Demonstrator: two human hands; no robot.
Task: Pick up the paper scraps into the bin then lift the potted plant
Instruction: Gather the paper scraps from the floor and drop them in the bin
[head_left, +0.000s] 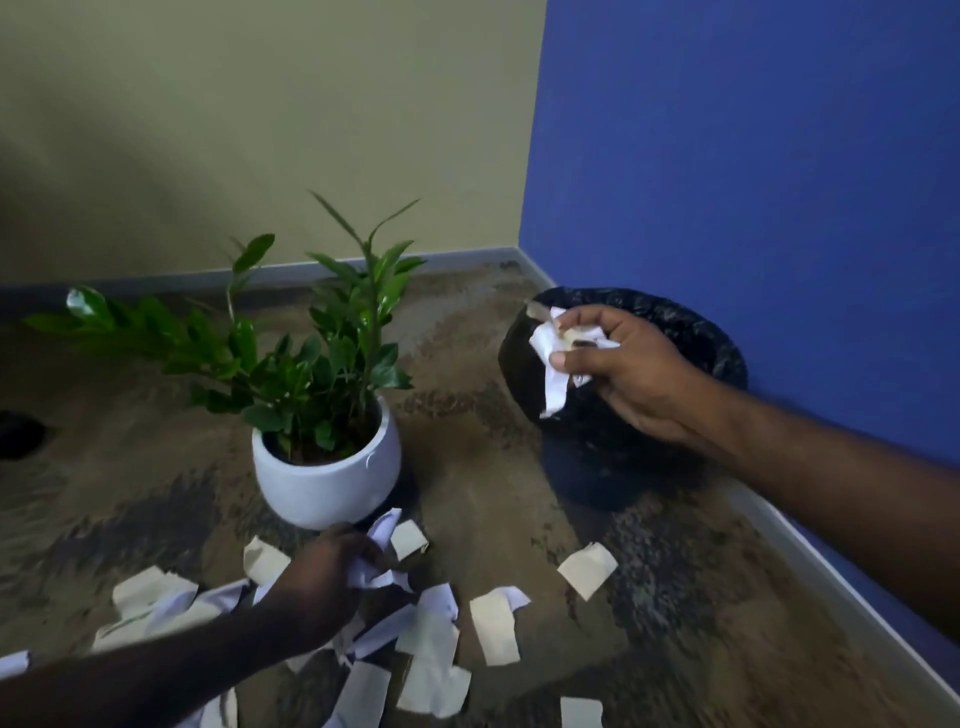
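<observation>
Right hand (631, 371): fingers curled, pinching a wad of white and tan scraps (555, 358), held over the open mouth of the bin (727, 358). One white strip hung down from the grip toward the inside of the bin. Bin was black, lined with a dark bag, standing on the floor near the blue wall (753, 156).

Left hand (327, 582): down at floor level, fingers closed around a bunch of white scraps (382, 571), just in front of the potted plant (324, 467).

Plant in a white round pot, upright on the mottled brown floor (493, 467), left of the bin, apart from it.

Loose paper scraps (493, 626), white and tan, lay scattered on the floor around and in front of the left hand; one tan piece (587, 569) lay nearer the bin.
</observation>
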